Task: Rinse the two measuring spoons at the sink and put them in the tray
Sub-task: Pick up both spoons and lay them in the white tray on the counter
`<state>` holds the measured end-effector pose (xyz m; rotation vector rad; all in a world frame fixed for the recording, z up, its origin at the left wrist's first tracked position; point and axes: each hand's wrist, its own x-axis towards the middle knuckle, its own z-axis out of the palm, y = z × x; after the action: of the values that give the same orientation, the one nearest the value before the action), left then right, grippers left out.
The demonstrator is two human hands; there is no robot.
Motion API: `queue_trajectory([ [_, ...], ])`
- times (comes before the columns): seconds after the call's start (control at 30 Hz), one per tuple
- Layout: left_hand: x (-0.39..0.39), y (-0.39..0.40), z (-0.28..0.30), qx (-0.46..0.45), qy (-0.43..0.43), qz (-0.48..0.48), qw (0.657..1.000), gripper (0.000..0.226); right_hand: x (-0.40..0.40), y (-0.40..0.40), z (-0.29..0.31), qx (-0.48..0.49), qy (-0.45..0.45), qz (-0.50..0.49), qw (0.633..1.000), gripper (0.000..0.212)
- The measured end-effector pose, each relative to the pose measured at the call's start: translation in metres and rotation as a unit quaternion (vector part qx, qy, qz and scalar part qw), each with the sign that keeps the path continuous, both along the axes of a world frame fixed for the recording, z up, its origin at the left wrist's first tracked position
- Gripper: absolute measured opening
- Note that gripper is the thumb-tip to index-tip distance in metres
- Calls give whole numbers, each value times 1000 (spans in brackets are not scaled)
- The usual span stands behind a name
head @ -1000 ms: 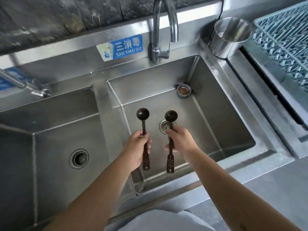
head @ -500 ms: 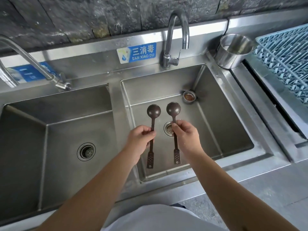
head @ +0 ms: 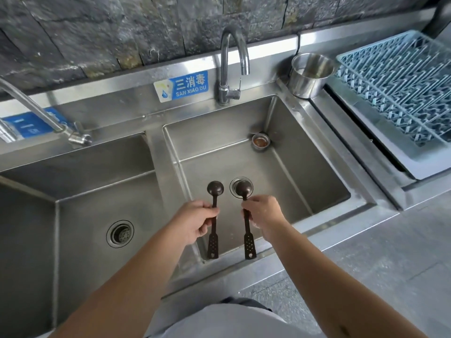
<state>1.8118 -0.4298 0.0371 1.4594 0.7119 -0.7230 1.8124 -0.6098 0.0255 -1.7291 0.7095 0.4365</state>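
From the head camera, the left hand [head: 192,222] had its fingers curled round the handle of the left measuring spoon [head: 214,219], and the right hand [head: 263,212] pinched the handle of the right measuring spoon [head: 245,215] just below its bowl. The 2 dark spoons were held side by side, apart from each other, bowls pointing away from the person and perforated handle ends hanging toward the near rim. Both were over the right basin [head: 292,181] of the steel sink, the right spoon's bowl lying in line with the drain [head: 234,182]. The faucet [head: 231,62] stood behind that basin with no water visible from it. A blue tray [head: 400,76] sat well to the right, beside a steel cup [head: 310,74]. A second basin [head: 80,203] lay to the left.
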Motion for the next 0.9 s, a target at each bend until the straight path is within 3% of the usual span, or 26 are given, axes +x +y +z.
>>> queue_trajectory([
  [0.33,-58,14,17,11,-88,-81,993,15,-88,10,15,42,-95,-109,989,16],
  [0.6,-157,37,18,-31,-167,-198,965,13,-244,54,36,100,-158,-245,951,12],
  [0.77,-240,36,14,-47,-174,-320,930,9,-355,77,33,124,-144,-338,922,10],
  [0.9,-306,17,21,-47,-181,-441,878,7,-441,76,32,105,-143,-420,890,6],
])
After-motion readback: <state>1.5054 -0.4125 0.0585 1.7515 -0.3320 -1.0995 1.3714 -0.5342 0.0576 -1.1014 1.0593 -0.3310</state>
